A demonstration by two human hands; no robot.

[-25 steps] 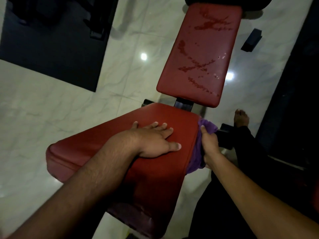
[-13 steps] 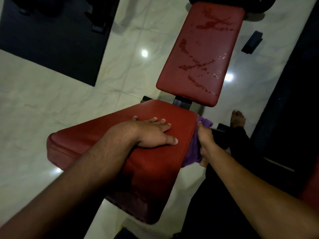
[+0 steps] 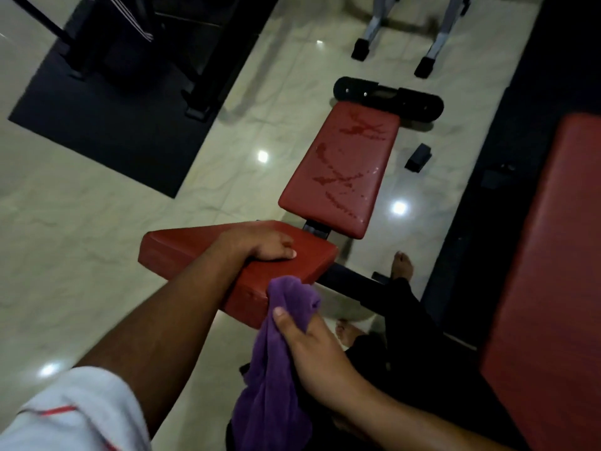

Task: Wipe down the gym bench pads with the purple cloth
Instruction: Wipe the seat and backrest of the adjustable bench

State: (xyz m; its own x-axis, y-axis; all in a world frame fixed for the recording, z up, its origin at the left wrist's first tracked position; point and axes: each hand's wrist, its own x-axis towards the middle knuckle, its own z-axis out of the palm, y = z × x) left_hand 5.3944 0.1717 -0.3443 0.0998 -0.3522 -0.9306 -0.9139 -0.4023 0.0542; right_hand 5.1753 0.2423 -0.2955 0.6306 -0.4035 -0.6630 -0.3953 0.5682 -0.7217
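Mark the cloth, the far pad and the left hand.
cloth (image 3: 276, 379), head view, hanging middle fold.
far pad (image 3: 341, 170), head view, streaked top face.
left hand (image 3: 266, 244), head view, back of the hand.

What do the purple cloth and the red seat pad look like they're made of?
The purple cloth: soft, plush fabric, probably microfibre; it hangs in limp folds with a matte nap. The seat pad: smooth red vinyl or faux leather, judging by its faint sheen and stitched-looking edges.
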